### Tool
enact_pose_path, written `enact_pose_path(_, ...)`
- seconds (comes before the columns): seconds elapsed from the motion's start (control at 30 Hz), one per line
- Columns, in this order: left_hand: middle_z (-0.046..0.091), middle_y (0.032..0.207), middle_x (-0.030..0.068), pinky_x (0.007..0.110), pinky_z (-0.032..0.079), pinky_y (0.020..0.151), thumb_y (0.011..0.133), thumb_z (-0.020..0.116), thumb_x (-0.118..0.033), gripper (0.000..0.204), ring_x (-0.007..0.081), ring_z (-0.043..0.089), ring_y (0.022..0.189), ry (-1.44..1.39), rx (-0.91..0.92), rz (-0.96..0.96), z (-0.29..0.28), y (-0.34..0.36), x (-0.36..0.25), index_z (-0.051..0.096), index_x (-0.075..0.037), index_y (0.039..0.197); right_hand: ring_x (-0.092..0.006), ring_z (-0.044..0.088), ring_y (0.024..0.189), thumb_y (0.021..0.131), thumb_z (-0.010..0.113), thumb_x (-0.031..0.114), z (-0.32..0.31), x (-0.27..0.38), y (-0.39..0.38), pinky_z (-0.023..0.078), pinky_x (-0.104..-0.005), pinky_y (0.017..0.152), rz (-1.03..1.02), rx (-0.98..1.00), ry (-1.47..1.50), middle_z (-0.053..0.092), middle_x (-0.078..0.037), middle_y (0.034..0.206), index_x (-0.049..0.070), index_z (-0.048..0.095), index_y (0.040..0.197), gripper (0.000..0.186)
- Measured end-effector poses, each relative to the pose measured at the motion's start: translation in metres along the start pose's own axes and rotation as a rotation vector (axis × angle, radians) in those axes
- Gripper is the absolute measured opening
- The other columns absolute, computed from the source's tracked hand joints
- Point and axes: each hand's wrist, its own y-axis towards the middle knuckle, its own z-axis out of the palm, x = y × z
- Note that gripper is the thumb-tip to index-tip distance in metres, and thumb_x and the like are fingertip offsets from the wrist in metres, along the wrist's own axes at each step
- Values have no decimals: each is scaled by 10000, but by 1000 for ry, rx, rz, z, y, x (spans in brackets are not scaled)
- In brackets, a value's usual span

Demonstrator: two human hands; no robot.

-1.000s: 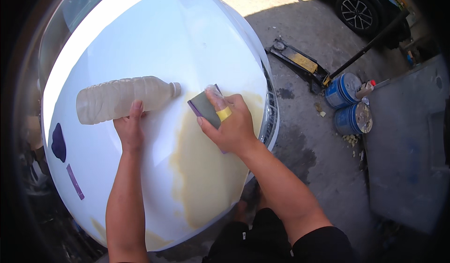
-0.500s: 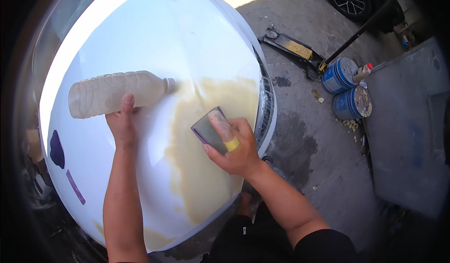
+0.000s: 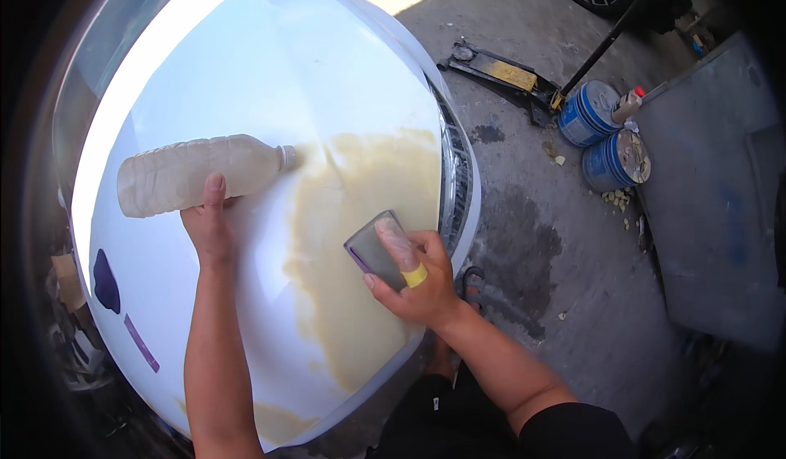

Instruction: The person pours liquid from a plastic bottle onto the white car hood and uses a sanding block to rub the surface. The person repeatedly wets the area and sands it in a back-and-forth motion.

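Observation:
My left hand is wrapped round a cloudy plastic bottle, which lies on its side with its capped end pointing right. Beneath both hands spreads a white car hood with a yellowish filler patch on its right part. On that patch my right hand presses a grey sanding block with a purple edge. One of its fingers has a pale wrapping held by yellow tape. The underside of the block is hidden.
A dark purple piece and a purple strip lie on the hood's left side. Along its right edge runs a headlight. On the concrete floor stand a floor jack, two blue buckets and a grey panel.
My right hand has moved the sanding block down and slightly right over the filler patch. The left hand still grips the bottle. The whole view has shifted a little.

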Motion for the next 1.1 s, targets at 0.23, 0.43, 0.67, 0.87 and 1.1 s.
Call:
enact_pose_path(0.23,593,1191,102,350,523,843,894,702,-427,623,203,599,1040,15,4,-28,-2,1,4,507,1,1303,-317,573,955,821,732,334,17,-26,114,493,-394,811,128,-15,-202,662,-144,934,27,575,1337,621)
enact_pose_path(0.43,602,1163,90,331,507,810,897,683,-461,606,188,594,999,39,-33,20,-2,0,1,535,0,1262,-269,586,1011,715,822,168,-6,26,-54,502,-357,876,76,-25,93,659,-116,1224,63,579,1349,687)
enact_pose_path(0.67,615,1155,97,337,526,829,887,701,-463,605,195,604,1034,48,6,-4,0,5,2,558,9,1236,-314,575,968,824,729,365,3,-49,139,494,-385,838,234,26,-320,642,-185,959,66,566,1366,640)
enact_pose_path(0.87,622,1008,26,272,442,727,888,674,-516,575,125,558,840,50,-13,3,-4,2,7,572,-34,1185,-296,571,999,751,802,242,-4,-10,-1,494,-382,892,114,-19,-19,657,-153,1081,58,596,1329,641)
enact_pose_path(1.1,625,1037,30,277,449,721,882,678,-517,600,126,569,885,79,-32,30,1,1,6,563,-32,1215,-304,573,976,765,789,295,-4,-33,62,503,-388,870,179,-67,-195,613,-156,1025,92,602,1329,628)
